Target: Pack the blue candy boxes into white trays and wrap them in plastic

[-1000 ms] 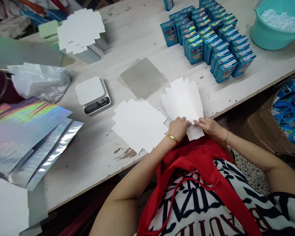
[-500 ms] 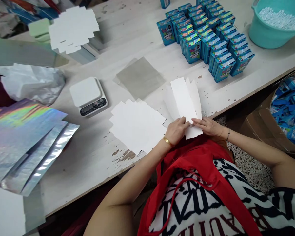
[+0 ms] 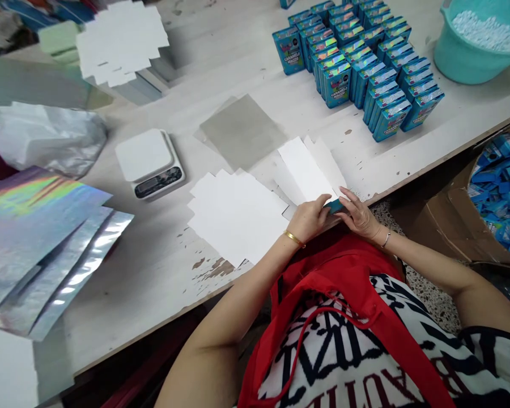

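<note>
At the table's near edge lies a partly folded cardboard box blank (image 3: 306, 173), white side up, with a narrow blue strip showing at its near end. My left hand (image 3: 309, 220) is closed on the left of that end, its fingers bent and the thumb side by the blue strip. My right hand (image 3: 360, 216) grips the right of the same end between thumb and forefinger, with its fingers somewhat apart. To the left of my left hand is a stack of flat white box blanks (image 3: 236, 218).
Thin grey sheets (image 3: 242, 130) lie beyond the blanks. A white scale (image 3: 149, 161) and shiny holographic sheets (image 3: 38, 238) are at left. Rows of blue candy boxes (image 3: 338, 84) and a turquoise tub (image 3: 463, 59) of white pieces stand far right. A carton (image 3: 454, 212) of blue packets sits below.
The near end of the blank has been folded up, so its white flap is gone from view and a blue strip shows. My right fingers have spread wider apart.
</note>
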Available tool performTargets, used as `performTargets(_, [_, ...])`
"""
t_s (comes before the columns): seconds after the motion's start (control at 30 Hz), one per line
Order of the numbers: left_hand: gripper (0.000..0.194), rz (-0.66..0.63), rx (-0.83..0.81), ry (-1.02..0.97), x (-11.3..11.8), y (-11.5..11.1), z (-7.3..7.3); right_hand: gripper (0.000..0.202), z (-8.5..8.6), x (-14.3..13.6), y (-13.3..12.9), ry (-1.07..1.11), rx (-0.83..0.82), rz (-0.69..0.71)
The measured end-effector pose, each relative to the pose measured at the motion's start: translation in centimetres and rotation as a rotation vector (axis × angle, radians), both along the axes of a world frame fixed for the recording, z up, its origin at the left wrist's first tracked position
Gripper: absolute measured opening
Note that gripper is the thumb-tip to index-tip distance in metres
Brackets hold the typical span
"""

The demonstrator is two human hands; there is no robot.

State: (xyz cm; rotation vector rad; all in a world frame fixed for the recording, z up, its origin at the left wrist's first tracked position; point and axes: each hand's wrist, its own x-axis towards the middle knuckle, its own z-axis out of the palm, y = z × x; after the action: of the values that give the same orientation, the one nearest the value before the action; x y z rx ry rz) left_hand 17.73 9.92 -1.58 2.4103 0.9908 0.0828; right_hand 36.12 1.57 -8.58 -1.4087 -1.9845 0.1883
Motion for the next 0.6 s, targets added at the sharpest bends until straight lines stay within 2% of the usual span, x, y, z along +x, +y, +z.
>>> performTargets(0.1, [0.034, 0.121, -0.011, 0.030, 0.6, -0.1, 0.1, 0.048, -0.6, 0.0, -0.3, -0.071, -0.004, 0.027])
performTargets(0.23, [0.021, 0.122, -0.016, -0.003, 0.7, 0.0, -0.2, 0.048, -1.1, 0.4, -0.1, -0.187, -0.046, 0.113])
performTargets(0.33, [0.022, 0.125, 0.017, -0.044, 0.3, -0.4, -0.1, 0.048, -1.0, 0.5, 0.2, -0.237, -0.074, 0.147])
performTargets(0.4, [0.027, 0.161, 0.073, -0.130, -0.4, -1.3, 0.0, 0.047, -0.9, 0.5, 0.4, -0.260, -0.090, 0.154])
performTargets(0.47, [0.038, 0.270, 0.150, -0.254, -1.4, -2.6, -0.1, 0.045, -0.7, 0.5, 0.6, -0.281, -0.092, 0.149])
performTargets(0.57, [0.064, 0.489, 0.172, -0.385, -2.6, -4.7, -1.4, 0.042, -0.6, 0.2, 0.6, -0.292, -0.094, 0.133])
performTargets(0.6, [0.071, 0.486, 0.124, -0.385, -2.7, -5.4, -2.1, 0.042, -0.7, 0.1, 0.6, -0.289, -0.103, 0.135])
